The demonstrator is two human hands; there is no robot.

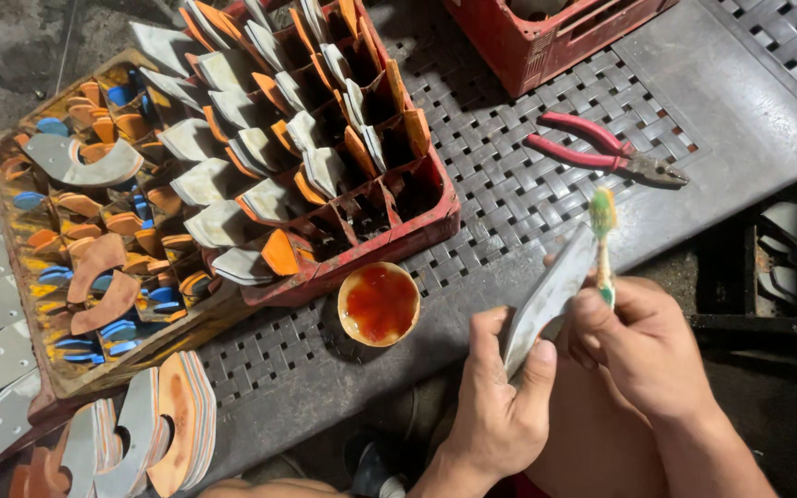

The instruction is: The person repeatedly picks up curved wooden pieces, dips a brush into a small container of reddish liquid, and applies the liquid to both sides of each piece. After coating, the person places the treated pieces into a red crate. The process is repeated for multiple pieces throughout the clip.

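Head view shows the left hand closed around the lower end of a flat grey metal blade, thumb on one face and fingers behind, holding it tilted up and to the right above the table. The right hand pinches a toothbrush between thumb and fingers, its green-and-yellow head pointing up and lying against the blade's upper end. Just left of the hands, a small bowl of reddish-orange liquid stands on the woven grey table, touching the corner of a red crate. The crate's compartments hold upright metal pieces, some grey, some smeared orange. Left of it, a second tray holds more curved pieces with orange and blue marks. Loose grey blades lie stacked at the lower left. Red-handled pliers rest on the table, well apart from the hands, above the toothbrush.
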